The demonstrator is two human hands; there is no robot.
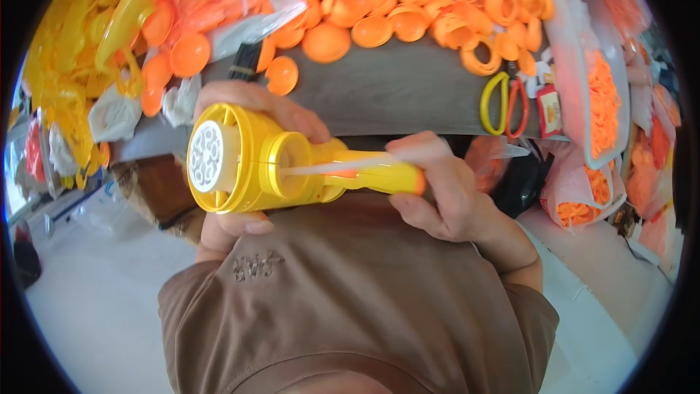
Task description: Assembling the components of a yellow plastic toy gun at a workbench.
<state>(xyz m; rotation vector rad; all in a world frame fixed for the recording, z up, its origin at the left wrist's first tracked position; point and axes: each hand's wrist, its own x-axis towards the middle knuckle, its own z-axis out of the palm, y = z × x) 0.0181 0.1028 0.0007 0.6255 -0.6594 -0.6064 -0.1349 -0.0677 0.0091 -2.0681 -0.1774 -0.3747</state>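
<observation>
Beyond both hands, a grey table (394, 91) is heaped with orange discs (364, 7) and rings (503, 7), with yellow parts (65, 51) piled past the left hand. Between the hands, held sideways over a brown shirt (350, 299), is a yellow toy blower (255, 160) with a white round grille. The left hand (240, 168) is wrapped around its wide head, thumb underneath, while the right hand (445, 190) grips the handle and pinches a thin white stick (343, 168) pointing into the body.

A toy-assembly workshop: heaps of orange plastic caps (379, 7) and yellow parts (65, 51) crowd the workbench (394, 91).
</observation>
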